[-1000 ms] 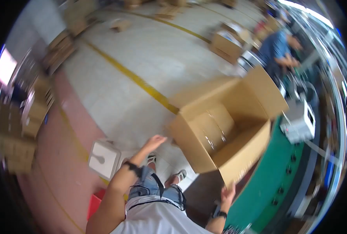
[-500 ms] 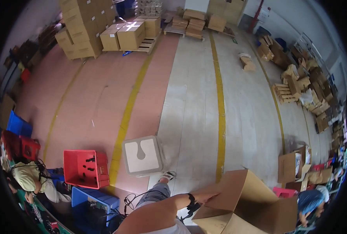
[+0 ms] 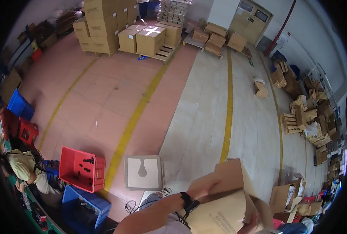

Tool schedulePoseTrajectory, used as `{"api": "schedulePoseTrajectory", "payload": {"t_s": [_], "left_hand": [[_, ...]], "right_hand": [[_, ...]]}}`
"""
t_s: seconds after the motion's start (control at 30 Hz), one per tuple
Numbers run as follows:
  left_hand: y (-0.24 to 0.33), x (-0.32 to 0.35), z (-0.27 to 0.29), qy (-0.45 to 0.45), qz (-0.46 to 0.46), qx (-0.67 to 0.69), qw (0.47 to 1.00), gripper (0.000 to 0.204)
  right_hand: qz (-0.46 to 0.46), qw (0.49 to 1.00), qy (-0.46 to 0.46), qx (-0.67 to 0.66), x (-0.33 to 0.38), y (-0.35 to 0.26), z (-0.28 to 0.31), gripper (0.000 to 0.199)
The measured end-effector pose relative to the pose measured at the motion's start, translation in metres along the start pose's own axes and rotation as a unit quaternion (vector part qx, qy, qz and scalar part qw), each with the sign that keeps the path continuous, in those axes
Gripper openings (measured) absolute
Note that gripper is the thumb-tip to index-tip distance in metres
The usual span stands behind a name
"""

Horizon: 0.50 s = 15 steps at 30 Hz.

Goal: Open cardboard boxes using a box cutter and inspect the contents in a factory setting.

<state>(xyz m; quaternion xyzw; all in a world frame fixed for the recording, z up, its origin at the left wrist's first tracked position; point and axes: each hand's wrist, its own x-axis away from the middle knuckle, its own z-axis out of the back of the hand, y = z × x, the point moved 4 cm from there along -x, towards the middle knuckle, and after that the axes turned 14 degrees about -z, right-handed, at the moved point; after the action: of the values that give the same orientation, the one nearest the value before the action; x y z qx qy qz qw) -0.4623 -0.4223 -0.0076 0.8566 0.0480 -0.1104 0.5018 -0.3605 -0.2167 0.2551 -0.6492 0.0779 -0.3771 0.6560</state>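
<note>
My left hand (image 3: 204, 186) grips the top flap of the cardboard box (image 3: 228, 206) at lower right of frame; right hand (image 3: 254, 223) clamps its lower edge. I'd keep both grips firm, clearing the white stool (image 3: 143, 172) beside it.

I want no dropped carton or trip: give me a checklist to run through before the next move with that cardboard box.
1. Left hand on the cardboard box: ok, it lies against the box's upper left flap.
2. Right hand on the box: cannot tell, only a sliver shows at the lower edge.
3. Box flaps: not ok, the flaps stand open and unsealed.
4. Floor by the feet: not ok, a square grey stool stands right by the shoe, with a red crate further left.
5. Other people: ok, a seated person is far off at the left edge.
6. Box contents: cannot tell, the inside is hidden.
</note>
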Motion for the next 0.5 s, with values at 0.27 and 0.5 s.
{"api": "schedulePoseTrajectory", "payload": {"t_s": [0.27, 0.5], "left_hand": [[0.102, -0.084, 0.03, 0.145, 0.088, 0.369, 0.914, 0.043], [0.116, -0.061, 0.058, 0.155, 0.128, 0.185, 0.962, 0.04]], "right_hand": [[-0.002, 0.963, -0.253, 0.09, -0.07, -0.07, -0.053, 0.041], [0.097, 0.97, -0.203, 0.091, -0.169, -0.007, -0.012, 0.044]]}}
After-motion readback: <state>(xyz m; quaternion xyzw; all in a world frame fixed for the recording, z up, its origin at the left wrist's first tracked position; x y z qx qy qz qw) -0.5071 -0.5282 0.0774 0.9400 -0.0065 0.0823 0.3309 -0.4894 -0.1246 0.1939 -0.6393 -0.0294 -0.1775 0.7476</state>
